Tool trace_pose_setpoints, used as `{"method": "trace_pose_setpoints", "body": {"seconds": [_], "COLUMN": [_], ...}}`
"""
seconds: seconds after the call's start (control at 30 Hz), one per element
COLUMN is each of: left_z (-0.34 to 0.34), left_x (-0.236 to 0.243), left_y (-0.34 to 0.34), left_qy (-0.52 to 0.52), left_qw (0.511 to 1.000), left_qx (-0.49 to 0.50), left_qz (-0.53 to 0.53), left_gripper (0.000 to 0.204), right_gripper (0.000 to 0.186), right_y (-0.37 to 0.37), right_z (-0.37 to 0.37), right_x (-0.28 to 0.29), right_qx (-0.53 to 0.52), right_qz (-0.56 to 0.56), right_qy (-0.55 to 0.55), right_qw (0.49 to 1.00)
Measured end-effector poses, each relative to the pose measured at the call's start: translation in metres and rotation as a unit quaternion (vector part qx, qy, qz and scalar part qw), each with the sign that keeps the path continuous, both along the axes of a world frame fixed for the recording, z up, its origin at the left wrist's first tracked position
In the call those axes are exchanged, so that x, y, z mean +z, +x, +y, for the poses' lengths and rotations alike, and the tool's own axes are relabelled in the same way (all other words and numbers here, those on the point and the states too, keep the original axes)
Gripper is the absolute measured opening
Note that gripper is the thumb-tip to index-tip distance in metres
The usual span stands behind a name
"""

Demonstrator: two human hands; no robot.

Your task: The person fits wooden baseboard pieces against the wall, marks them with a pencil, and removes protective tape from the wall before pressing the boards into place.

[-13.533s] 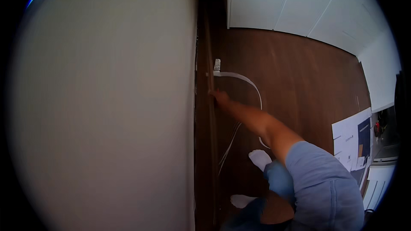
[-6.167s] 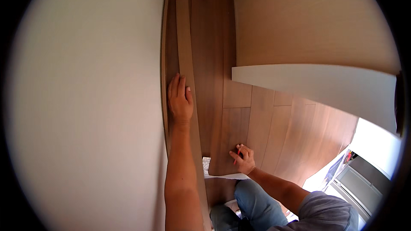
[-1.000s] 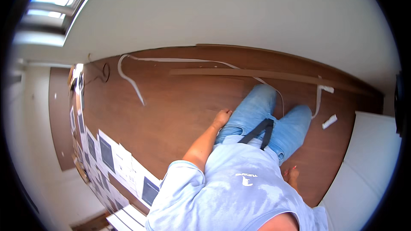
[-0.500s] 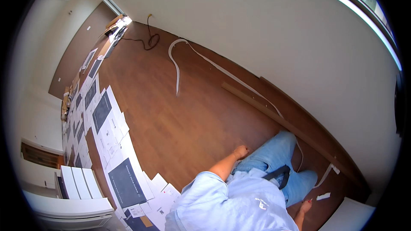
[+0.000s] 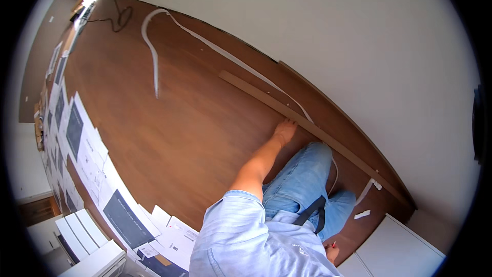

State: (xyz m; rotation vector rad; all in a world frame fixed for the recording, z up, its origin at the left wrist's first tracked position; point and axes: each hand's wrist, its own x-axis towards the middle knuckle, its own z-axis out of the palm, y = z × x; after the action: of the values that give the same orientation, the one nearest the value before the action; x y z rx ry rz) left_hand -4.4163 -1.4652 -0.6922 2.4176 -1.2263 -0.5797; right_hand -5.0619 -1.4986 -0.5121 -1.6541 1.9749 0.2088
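Note:
A long, narrow brown board [image 5: 266, 100] lies on the floor along the wall. My left hand [image 5: 285, 131] is stretched out to it, its fingers curled at the board's near edge. Beside my right thigh, low in the view, my right hand [image 5: 332, 252] is closed round a small, thin thing with a red part [image 5: 333, 245], too small to name. Between the board and the wall runs a white flexible strip [image 5: 220, 51], its far end curling back over the floor. A short white piece [image 5: 362, 214] lies near my right knee.
Overlapping printed cardboard sheets [image 5: 125, 218] cover the floor on the left. A white cabinet [image 5: 397, 249] stands at the lower right, and white drawer-like units [image 5: 82, 233] at the lower left. A dark cable [image 5: 122, 19] loops out from the far wall [image 5: 328, 15].
My left hand has moved from beside my knee forward to the board's edge. My right hand has drawn in closer to my thigh. The whole view has shifted.

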Motion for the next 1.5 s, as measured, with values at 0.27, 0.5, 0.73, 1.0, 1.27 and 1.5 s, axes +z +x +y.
{"method": "trace_pose_setpoints", "body": {"seconds": [0.27,0.5,0.73,1.0,1.27,1.5], "left_z": [-0.051,-0.072,-0.055,0.056,0.144,0.22], "left_x": [-0.019,0.019,0.079,0.194,0.273,0.309], "left_y": [0.004,0.041,0.024,-0.07,-0.151,-0.074], "left_qy": [-0.038,0.091,-0.019,-0.137,-0.152,-0.16], "left_qw": [0.993,0.949,0.976,0.971,0.971,0.954], "left_qx": [-0.074,-0.242,-0.184,-0.194,-0.18,-0.214], "left_qz": [-0.084,-0.18,-0.117,-0.018,-0.049,-0.136], "left_gripper": [0.031,0.024,0.041,0.046,0.039,0.053], "right_gripper": [0.028,0.041,0.036,0.06,0.073,0.052], "right_y": [-0.085,-0.042,0.016,0.069,0.148,0.11], "right_z": [-0.011,0.0,-0.076,-0.186,-0.157,-0.195], "right_x": [0.012,-0.027,-0.026,-0.058,0.034,0.02], "right_qx": [-0.118,0.413,0.257,0.32,0.475,0.555], "right_qz": [0.052,-0.013,0.086,-0.189,-0.083,-0.05], "right_qy": [0.091,-0.193,0.026,-0.295,-0.226,-0.24], "right_qw": [0.987,0.89,0.962,0.88,0.846,0.795]}}
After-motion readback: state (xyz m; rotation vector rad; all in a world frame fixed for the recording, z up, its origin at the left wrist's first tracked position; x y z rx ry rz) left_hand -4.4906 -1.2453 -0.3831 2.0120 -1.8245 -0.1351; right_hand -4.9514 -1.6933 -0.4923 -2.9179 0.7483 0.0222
